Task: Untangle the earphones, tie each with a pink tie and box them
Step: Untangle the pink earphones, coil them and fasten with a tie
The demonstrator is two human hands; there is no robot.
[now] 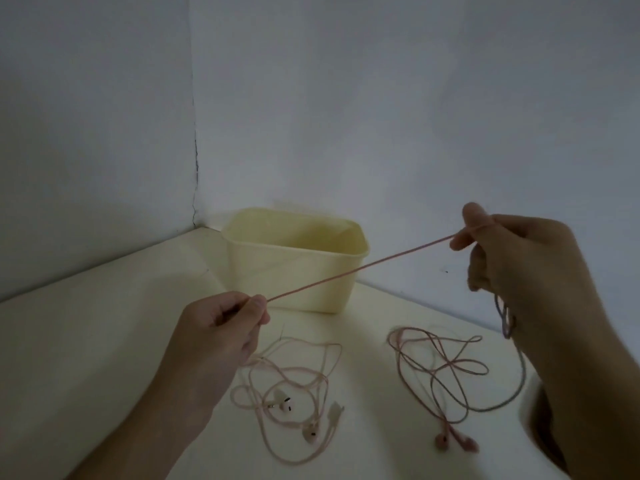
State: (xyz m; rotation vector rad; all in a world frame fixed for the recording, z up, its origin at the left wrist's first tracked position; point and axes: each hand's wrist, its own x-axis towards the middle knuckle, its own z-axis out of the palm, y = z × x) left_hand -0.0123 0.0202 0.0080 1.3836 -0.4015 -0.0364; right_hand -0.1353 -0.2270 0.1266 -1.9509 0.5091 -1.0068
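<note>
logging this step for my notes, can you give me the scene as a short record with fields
left hand: pinches one end of the pink tie
right hand: pinches the other end; also holds a greyish cord hanging to the table
tie state: stretched taut in the air
pale pink earphones: loose on table, near left
darker pink earphones: loose on table, near right
box: cream, open, nothing visible inside

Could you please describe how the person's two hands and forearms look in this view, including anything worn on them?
Both are bare. The left hand and its forearm show no sleeve, glove, ring, watch or marking. The right hand is likewise bare of rings and gloves; no sleeve shows on its forearm, though the dim light and the frame edge hide its lower part. The nails look short and unpainted.
</note>
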